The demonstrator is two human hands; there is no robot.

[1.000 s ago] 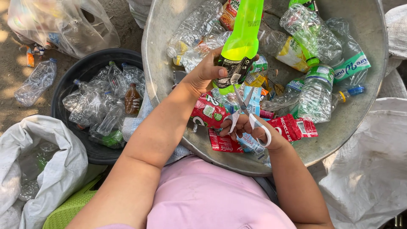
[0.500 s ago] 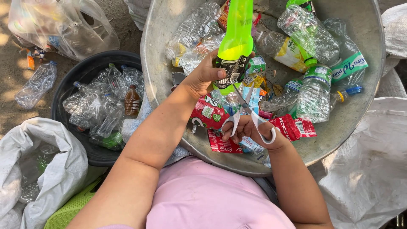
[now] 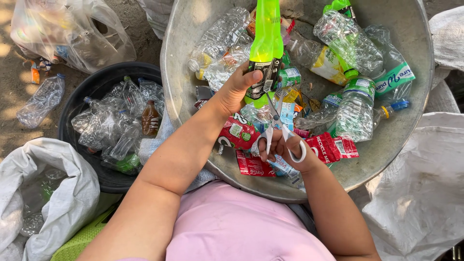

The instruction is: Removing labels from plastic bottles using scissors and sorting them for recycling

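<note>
Since a second ago we have shifted the green bottle (image 3: 266, 43) a little to our left and tipped it more upright over the basin (image 3: 183, 43), and the scissors (image 3: 279, 126) have come up so that their tips now sit against the dark label (image 3: 263, 79) at the bottle's lower end. Half a second ago the blades were a touch lower; now they meet the label's bottom edge, so by our reading the label cut is just starting, not yet made.

Our left hand (image 3: 237, 89) is closed round the bottle at the label, thumb laid across the front, fingers wrapped behind and out of sight. Our right hand (image 3: 285, 150) is curled through the white scissor handles, fingers in the loops; the handles stand slightly apart and the blades look barely parted, though the tips are too small to judge surely.

Under both hands lie red label strips (image 3: 333, 147) and other stripped wrappers on the basin floor. Clear crushed bottles (image 3: 355, 108) fill the far and right parts of the basin, several with labels on them.

To our left, beside the basin, a black tub (image 3: 104, 82) holds more clear bottles and one small brown bottle (image 3: 150, 118). White sacks (image 3: 63, 203) lie at both sides, and a clear plastic bag (image 3: 72, 34) sits on the ground beyond the tub.
</note>
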